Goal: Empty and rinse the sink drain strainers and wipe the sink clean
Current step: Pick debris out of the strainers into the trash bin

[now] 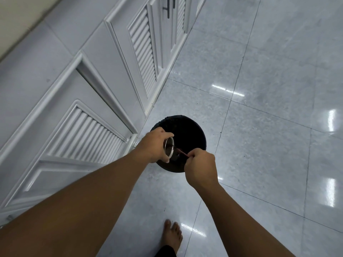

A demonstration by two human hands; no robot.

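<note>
Both hands are over the black bin [194,130]: my left hand [154,143] grips the tilted strainer [169,148], my right hand [200,166] pinches a thin stick [182,152]. I would scrape slowly, keeping its mouth above the bin.

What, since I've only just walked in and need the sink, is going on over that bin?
A person stands over a black bin on the tiled floor. Their left hand grips a metal drain strainer, tipped on its side above the bin's opening. Their right hand pinches a thin reddish stick that points into the strainer, apparently to pick debris out. The sink is not in view.
</note>
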